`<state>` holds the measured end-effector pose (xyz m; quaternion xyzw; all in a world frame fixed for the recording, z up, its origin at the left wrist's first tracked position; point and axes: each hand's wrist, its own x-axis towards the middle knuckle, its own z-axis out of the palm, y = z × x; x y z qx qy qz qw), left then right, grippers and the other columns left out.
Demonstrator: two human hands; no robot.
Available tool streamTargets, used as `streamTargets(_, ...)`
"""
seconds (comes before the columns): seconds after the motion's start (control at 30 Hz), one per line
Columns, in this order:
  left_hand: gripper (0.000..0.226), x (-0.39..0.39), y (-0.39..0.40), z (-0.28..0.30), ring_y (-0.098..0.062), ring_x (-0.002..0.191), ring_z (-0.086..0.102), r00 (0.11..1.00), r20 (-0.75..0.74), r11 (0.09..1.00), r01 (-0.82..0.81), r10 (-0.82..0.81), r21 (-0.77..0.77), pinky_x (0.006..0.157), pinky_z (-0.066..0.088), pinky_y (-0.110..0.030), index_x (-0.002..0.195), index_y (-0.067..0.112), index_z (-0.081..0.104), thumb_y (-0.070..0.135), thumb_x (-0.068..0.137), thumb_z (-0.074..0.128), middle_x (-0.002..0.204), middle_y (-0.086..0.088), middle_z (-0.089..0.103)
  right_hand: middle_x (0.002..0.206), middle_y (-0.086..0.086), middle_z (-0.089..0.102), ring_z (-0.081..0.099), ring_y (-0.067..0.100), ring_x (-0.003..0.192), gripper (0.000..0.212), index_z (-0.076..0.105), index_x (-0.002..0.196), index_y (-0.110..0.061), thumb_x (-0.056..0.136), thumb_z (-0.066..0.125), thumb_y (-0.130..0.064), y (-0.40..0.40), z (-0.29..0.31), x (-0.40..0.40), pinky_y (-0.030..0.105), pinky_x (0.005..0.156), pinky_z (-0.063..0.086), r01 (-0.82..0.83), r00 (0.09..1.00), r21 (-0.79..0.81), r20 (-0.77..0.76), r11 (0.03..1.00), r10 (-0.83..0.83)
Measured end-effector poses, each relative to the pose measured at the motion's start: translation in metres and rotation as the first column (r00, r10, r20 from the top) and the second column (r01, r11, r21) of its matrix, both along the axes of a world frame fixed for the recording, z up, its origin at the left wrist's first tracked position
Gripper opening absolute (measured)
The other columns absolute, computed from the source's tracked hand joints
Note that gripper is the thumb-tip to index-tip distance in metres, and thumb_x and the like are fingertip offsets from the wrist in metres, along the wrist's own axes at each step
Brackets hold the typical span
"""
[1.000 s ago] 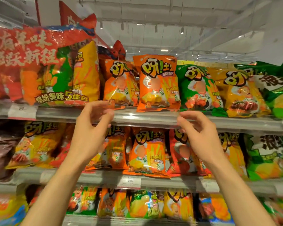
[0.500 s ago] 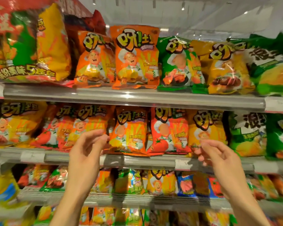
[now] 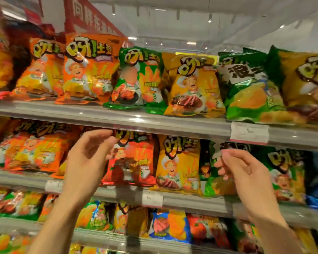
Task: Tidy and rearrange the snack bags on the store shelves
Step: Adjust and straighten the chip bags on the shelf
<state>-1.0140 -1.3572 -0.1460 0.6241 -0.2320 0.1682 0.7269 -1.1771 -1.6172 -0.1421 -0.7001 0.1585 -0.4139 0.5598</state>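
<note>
White ceiling [image 3: 228, 19] with small spotlights (lit); a red hanging sign [image 3: 92, 21] upper left.

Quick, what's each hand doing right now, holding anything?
Left hand: open, fingers loosely curved near the red snack bag, holding nothing.
Right hand: open, fingers loosely curled, holding nothing.

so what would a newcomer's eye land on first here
Two bare hands raised before the middle shelf: the left hand by a red foil snack bag, the right hand before green bags, neither holding anything. Above them, a bright orange foil snack bag stands tallest on the upper shelf.
</note>
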Motion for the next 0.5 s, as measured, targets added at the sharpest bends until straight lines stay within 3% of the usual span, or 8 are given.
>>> streamTargets(0.13,0.010,0.004,-0.021,0.027,-0.012,0.094,0.071,0.994,0.099,0.996,-0.063,0.057,0.060,0.083,0.055,-0.032,0.103,0.033,0.070,0.026,0.095,0.071,0.099,0.004,0.075,0.085,0.002,0.076,0.069,0.018,0.078,0.008,0.071,0.103,-0.021,0.098,0.064,-0.023,-0.018,0.021,-0.002,0.032,0.072,0.057,-0.038,0.999,-0.110,0.025,0.993,0.041)
streamTargets(0.27,0.022,0.019,-0.037,0.061,0.007,0.103,0.058,0.953,0.218,0.944,-0.257,0.211,0.208,0.083,0.042,-0.007,0.116,0.031,0.064,0.040,0.097,0.067,0.116,0.010,0.063,0.087,-0.002,0.075,0.071,0.015,0.082,0.007,0.070,0.102,-0.025,0.098,0.065,-0.025,-0.022,0.055,0.005,0.024,0.070,0.058,-0.043,0.996,-0.285,0.057,0.958,0.062)
streamTargets(0.3,0.029,0.028,-0.039,0.070,0.003,0.109,0.057,0.937,0.258,0.921,-0.301,0.237,0.247,0.088,0.043,-0.009,0.121,0.029,0.062,0.045,0.096,0.065,0.120,0.007,0.059,0.088,-0.003,0.075,0.070,0.013,0.083,0.007,0.070,0.102,-0.027,0.097,0.066,-0.026,-0.021,0.065,0.008,0.023,0.072,0.057,-0.036,0.995,-0.332,0.073,0.942,0.063)
streamTargets(0.4,0.061,0.056,-0.046,0.094,-0.026,0.121,0.056,0.876,0.375,0.820,-0.441,0.304,0.365,0.103,0.047,-0.046,0.133,0.019,0.060,0.062,0.090,0.055,0.127,-0.006,0.060,0.093,-0.010,0.071,0.066,0.006,0.088,0.008,0.069,0.104,-0.030,0.097,0.066,-0.031,-0.021,0.092,0.027,0.017,0.073,0.053,0.050,0.995,-0.514,0.095,0.856,-0.001)
streamTargets(0.5,0.078,0.075,-0.051,0.114,-0.034,0.123,0.055,0.836,0.435,0.699,-0.530,0.336,0.479,0.102,0.046,-0.051,0.139,0.013,0.058,0.072,0.091,0.044,0.132,-0.014,0.062,0.114,-0.010,0.065,0.059,0.006,0.105,0.020,0.067,0.117,-0.025,0.099,0.062,-0.032,-0.023,0.114,0.058,0.015,0.084,0.045,0.160,0.987,-0.740,0.108,0.654,-0.120)
